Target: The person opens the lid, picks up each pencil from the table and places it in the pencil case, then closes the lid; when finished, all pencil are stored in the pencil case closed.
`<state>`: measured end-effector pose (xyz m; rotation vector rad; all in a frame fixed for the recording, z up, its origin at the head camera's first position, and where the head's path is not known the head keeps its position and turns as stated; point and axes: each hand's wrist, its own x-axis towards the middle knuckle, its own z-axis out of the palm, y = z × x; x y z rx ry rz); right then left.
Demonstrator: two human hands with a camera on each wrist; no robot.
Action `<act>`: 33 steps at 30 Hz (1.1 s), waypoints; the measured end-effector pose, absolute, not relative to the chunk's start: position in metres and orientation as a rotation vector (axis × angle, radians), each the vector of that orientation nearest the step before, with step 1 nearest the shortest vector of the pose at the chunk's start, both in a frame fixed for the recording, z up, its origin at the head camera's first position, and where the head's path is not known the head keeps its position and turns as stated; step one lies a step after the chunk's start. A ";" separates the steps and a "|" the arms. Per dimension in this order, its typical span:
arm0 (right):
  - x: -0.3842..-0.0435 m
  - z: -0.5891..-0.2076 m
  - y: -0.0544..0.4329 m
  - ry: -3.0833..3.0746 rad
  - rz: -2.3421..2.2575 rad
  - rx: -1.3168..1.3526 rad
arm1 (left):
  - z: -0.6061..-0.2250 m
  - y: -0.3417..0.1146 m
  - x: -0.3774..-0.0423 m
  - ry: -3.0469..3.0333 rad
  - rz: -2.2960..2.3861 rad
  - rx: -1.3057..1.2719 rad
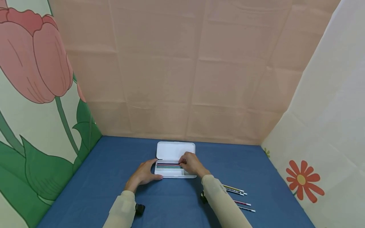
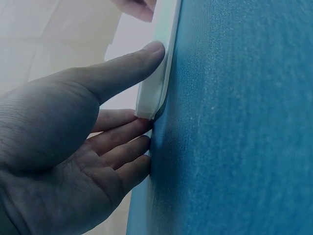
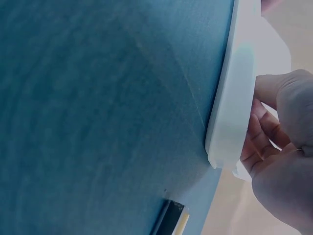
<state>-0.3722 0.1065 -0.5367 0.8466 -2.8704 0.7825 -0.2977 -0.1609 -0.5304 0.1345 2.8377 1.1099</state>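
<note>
A white pencil case [image 1: 169,173] lies on the blue cloth with its lid [image 1: 176,151] raised at the back. Several colored pencils [image 1: 167,166] lie side by side in its rear compartment. My left hand [image 1: 144,172] holds the case's left end, thumb on the front wall and fingers round the left side; the left wrist view shows the thumb [image 2: 132,68] against that wall. Over the right part of the case, my right hand [image 1: 191,163] pinches a pencil at its right end with curled fingers. The case wall hides those fingertips in the right wrist view.
Several pencils [image 1: 235,191] lie on the cloth at the right, partly covered by my right sleeve [image 1: 225,202]. A beige curtain [image 1: 182,79] hangs behind the blue table [image 1: 119,158], with printed sheets at both sides.
</note>
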 end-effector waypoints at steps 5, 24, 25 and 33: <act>-0.371 -0.535 0.109 -2.865 0.794 0.856 | -0.530 -0.161 -0.297 2.837 1.111 0.141; -0.353 -0.521 0.132 -2.941 0.968 0.790 | -0.532 -0.161 -0.297 2.849 1.117 0.142; -0.352 -0.521 0.134 -2.941 0.974 0.793 | -0.532 -0.161 -0.296 2.850 1.118 0.143; -0.344 -0.519 0.146 -2.954 0.969 0.767 | -0.532 -0.162 -0.297 2.845 1.123 0.145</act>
